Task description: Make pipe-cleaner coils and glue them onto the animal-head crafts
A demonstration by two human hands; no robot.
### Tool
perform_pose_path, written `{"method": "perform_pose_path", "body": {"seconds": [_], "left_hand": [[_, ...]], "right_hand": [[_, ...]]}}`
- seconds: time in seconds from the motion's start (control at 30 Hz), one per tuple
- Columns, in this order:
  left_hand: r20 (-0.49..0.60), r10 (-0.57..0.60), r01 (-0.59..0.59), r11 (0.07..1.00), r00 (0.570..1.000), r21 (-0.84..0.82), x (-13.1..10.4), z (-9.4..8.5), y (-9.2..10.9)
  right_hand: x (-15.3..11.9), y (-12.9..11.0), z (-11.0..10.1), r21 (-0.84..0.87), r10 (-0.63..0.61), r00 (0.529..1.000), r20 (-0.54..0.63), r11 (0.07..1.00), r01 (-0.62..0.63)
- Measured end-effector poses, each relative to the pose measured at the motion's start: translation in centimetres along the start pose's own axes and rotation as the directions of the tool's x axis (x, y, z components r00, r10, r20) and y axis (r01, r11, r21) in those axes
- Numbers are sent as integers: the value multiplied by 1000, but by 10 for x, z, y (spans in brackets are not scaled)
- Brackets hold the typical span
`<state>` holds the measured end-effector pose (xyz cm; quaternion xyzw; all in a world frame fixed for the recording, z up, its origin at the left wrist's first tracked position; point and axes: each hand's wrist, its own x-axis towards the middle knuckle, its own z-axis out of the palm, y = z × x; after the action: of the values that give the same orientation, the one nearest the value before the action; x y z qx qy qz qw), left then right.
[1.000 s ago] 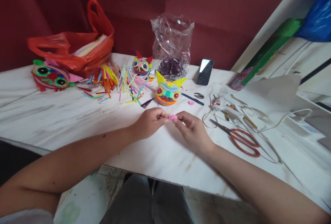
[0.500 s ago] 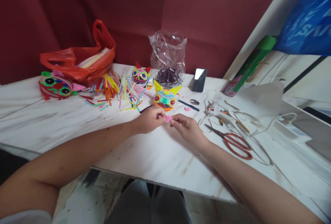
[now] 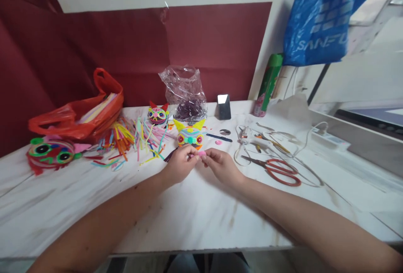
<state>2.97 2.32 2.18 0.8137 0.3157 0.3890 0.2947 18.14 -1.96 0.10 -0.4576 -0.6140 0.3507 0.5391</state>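
My left hand (image 3: 181, 164) pinches one side of a small pink piece (image 3: 201, 153), and my right hand (image 3: 221, 166) grips its other side. Both hands meet over the white marble-patterned table (image 3: 176, 222). Just behind them stands a colourful face figure (image 3: 190, 135) with yellow ears and red eyes, its lower part partly covered by my left hand. A smaller face figure (image 3: 158, 114) with red ears is farther back. On the far left lies a larger red face figure (image 3: 50, 154) with green-ringed eyes. A loose pink oval (image 3: 218, 142) rests near a dark blue stick (image 3: 219, 137).
Left: red plastic bag (image 3: 78, 117), bundles of coloured strips (image 3: 122, 138). Back: clear bag (image 3: 185, 92) with dark purple pieces, phone (image 3: 223, 107), green can (image 3: 269, 82). Right: red-handled scissors (image 3: 280, 171), glue gun (image 3: 252, 137), cables, power strip (image 3: 330, 139). A blue bag (image 3: 321, 21) hangs above.
The camera view has tilted up and shifted right, showing more wall and the blue bag. Both hands still hold the pink piece together in front of the yellow-eared figure.
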Motion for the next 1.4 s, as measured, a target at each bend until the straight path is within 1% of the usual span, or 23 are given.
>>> {"method": "perform_pose_path", "body": {"seconds": [0.13,0.2,0.23,0.3,0.4,0.5,0.57,0.63,0.7,0.77,0.8,0.87,0.9,0.97,1.07,1.17,1.23,1.33,1.4], "left_hand": [[26,-123,124,991,992,-56,-3,-2,-1],[24,-148,149,988,989,-45,-3,-3,-2],[15,-134,134,991,991,-26,-3,-4,-3],[2,-71,71,997,997,36,-3,-5,-5],[40,23,-29,990,999,135,-3,-7,-7],[132,100,-127,968,986,218,-4,-8,-6],[176,140,-182,950,974,255,-5,-8,-5],[173,155,-198,943,973,267,-6,-6,-5],[114,117,-142,959,987,245,-6,-4,-5],[20,-13,10,989,1000,148,-6,-1,-4],[-20,-101,102,992,995,69,-6,0,-3],[-61,-245,239,966,968,-96,-7,1,0],[-70,-283,269,950,957,-157,-7,1,2],[-90,-304,278,934,948,-223,-8,3,5],[-93,-291,260,932,952,-252,-10,7,7],[-54,-246,227,945,968,-235,-13,13,4],[-17,-223,214,953,975,-215,-15,15,2],[30,-193,195,958,981,-211,-15,15,2],[42,-184,189,961,982,-204,-15,13,2]], "right_hand": [[1,0,-1,-95,-41,999,-33,995,38],[1,-1,-2,-166,-75,997,-18,984,71],[1,-2,-2,-219,-103,995,-5,971,99],[0,-4,-3,-347,-175,984,36,921,177],[0,-7,-6,-512,-267,955,130,806,296],[0,-6,-10,-585,-311,920,239,710,392],[-1,-4,-11,-585,-316,904,287,690,427],[-2,-3,-12,-549,-287,916,279,735,397],[-3,-4,-12,-453,-216,950,225,840,298],[-3,-5,-12,-298,-136,975,178,937,185],[-4,-5,-11,-218,-102,981,164,966,137],[-5,-7,-11,-102,-48,989,139,993,62],[-5,-7,-11,-73,-29,992,123,997,38],[-7,-8,-10,-48,-15,995,98,999,20],[-10,-8,-8,-52,-39,997,69,998,42],[-11,-6,-6,-69,-27,999,30,997,29],[-11,-6,-5,-83,-22,999,26,996,24],[-11,-8,-7,-118,-35,999,29,992,38],[-10,-9,-8,-136,-23,1000,13,990,24]]}}
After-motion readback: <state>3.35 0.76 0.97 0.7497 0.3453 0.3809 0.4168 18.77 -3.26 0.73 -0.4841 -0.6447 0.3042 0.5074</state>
